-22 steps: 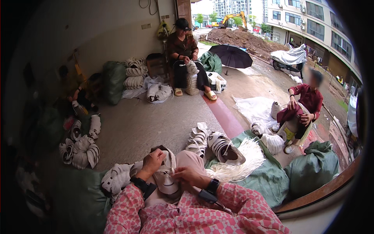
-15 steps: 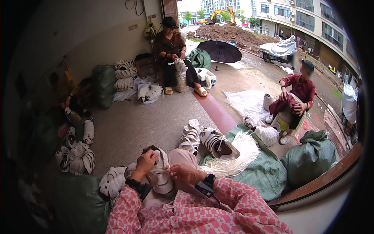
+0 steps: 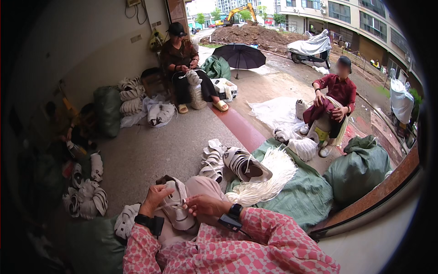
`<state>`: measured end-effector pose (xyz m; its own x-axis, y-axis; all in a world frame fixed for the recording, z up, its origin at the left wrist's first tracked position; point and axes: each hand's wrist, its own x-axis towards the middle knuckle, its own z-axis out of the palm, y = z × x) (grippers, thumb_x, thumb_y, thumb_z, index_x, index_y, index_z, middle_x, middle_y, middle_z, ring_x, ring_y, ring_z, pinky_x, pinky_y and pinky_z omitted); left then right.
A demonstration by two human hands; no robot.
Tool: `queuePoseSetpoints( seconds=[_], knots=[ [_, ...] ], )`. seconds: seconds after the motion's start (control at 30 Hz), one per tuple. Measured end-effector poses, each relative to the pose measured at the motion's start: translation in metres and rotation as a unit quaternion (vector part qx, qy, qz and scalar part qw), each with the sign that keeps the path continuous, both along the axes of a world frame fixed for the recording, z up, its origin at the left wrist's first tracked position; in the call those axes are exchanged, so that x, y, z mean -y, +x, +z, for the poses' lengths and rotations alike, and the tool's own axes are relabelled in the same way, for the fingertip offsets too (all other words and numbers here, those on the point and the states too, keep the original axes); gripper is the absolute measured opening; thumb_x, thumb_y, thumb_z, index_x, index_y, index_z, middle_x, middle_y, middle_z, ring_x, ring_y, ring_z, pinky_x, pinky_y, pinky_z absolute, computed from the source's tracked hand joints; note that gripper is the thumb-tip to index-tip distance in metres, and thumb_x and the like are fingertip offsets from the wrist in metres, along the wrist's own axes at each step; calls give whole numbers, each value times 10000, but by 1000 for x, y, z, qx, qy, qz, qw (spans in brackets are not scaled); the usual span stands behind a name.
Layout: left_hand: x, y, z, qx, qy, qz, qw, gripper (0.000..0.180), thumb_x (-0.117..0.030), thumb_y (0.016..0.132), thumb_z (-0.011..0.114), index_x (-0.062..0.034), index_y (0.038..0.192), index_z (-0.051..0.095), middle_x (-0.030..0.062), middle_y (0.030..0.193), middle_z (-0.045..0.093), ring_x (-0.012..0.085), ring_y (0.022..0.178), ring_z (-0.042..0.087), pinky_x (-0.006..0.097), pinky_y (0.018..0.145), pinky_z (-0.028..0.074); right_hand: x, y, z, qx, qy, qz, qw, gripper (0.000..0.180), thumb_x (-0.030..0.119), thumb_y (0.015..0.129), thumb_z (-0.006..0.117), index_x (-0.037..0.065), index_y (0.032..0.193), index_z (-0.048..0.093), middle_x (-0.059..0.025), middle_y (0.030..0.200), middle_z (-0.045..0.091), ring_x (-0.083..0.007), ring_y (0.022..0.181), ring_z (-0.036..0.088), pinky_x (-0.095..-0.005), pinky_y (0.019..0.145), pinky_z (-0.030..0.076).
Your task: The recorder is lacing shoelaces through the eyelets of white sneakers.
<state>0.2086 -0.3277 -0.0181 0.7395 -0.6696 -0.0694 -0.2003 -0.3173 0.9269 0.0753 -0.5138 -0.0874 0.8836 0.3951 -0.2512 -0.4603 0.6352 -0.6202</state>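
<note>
- A pale shoe [image 3: 183, 221] lies on the person's lap, over the beige trousers [image 3: 205, 184], its toe end toward the body and its opening facing away.
- The left hand [image 3: 156, 197] is at the far left side of the shoe, by the opening; whether its fingers are closed on anything cannot be told.
- The right hand [image 3: 204, 205] is over the right side of the shoe, thumb and forefinger pinched on a white lace [image 3: 184, 201].
- Each wrist wears a black band, below pink-and-white patterned sleeves [image 3: 278, 233].
- Just beyond the right knee, a stack of pale shoes [image 3: 212, 160] stands beside a nested row of striped shoes [image 3: 246, 165].
- A loose bundle of cream laces [image 3: 269, 176] is spread on green sacking [image 3: 308, 201], with a full green sack [image 3: 358, 162] to its right.
- On the left, more shoe bundles [image 3: 93, 197] lie on the grey floor [image 3: 159, 150].
- Farther off, a co-worker in a black cap [image 3: 179, 52] sits with both hands at a pale bundle, near an open black umbrella [image 3: 239, 55].
- To the right, a co-worker in dark red [image 3: 335, 89] sits, hands by one knee.
</note>
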Motion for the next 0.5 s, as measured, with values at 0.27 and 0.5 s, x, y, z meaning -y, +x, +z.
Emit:
queuePoseSetpoints(
  seconds=[0.27,0.5],
  knots=[
    [-48,20,-14,-94,-130,198,967,281,-131,766,655,-163,564,463,-64,499,381,49,432,325,240,421,254,6,-2,17,-50,-19,3,999,236,82,927,544,35,1145,468,-122,1007,657,-201,823,669,-310,654,564],
    [-84,29,-65,124,-13,216,968,362,-270,871,629,-91,595,478,20,612,470,142,544,434,299,507,325,21,31,92,83,-164,12,983,443,110,903,540,31,1312,388,-126,954,667,-222,730,673,-347,559,571]
  ],
)
